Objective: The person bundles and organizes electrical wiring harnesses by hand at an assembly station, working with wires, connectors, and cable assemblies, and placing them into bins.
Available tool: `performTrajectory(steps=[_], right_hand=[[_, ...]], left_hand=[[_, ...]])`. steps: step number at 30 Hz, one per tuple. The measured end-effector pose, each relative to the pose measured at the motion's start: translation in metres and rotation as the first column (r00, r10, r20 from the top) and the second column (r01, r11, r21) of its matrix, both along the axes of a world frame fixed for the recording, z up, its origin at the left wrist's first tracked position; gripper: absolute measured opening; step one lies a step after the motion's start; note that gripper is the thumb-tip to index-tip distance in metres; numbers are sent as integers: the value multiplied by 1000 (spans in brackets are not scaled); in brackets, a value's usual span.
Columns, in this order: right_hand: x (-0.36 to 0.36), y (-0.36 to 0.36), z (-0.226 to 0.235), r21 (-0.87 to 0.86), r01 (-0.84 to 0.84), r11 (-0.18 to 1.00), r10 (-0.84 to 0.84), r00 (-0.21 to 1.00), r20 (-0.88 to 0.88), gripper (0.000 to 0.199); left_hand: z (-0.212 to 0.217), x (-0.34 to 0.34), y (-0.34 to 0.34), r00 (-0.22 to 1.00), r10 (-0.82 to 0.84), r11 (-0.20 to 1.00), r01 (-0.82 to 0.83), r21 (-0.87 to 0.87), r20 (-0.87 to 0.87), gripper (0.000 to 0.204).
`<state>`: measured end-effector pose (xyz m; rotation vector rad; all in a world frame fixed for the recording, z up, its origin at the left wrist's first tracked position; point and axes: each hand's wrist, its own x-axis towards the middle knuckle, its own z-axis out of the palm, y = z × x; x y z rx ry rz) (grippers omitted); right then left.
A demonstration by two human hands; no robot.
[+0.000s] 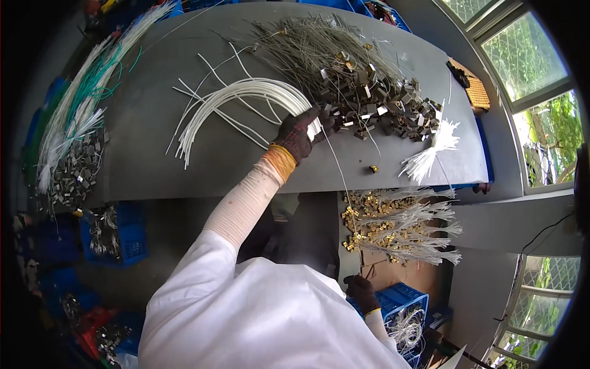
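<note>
My left hand (298, 132), in a dark glove with a yellow cuff, is shut on one end of a bundle of long white tubes (246, 92) that fans out to the left over the grey table (184, 154). Just right of that hand lies a heap of grey wires with dark metal clips (369, 98). A thin white wire (341, 178) runs from the hand down over the table's front edge. My right hand (362, 292), also gloved, is low at the right beside a blue crate (402, 301). Its fingers look curled, and I cannot make out anything in them.
A white frayed bundle (430, 150) lies at the table's right end. Wires with brass ends (393, 227) are piled on a lower shelf. At the left are white and green wires (80, 104), loose metal clips (74, 172) and another blue crate (117, 234). Windows (528, 55) line the right side.
</note>
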<state>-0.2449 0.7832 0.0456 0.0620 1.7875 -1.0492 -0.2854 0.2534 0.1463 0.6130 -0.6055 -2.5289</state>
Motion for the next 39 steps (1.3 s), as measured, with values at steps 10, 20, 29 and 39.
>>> performTrajectory(steps=[10,20,29,39], right_hand=[[-9,2,-11,70,-151,986,157,983,-98,15],[-6,-6,-3,21,-277,960,276,941,-198,15],[-59,-140,47,4,-431,902,431,902,-21,21],[-41,-300,69,-537,-600,593,255,773,-581,29]], left_hand=[[-5,14,-19,999,44,999,-44,9,-4,22],[7,29,-10,997,-66,997,68,-39,46,24],[-10,69,20,981,-193,980,193,-37,5,30],[22,124,19,975,126,223,151,-963,182,36]])
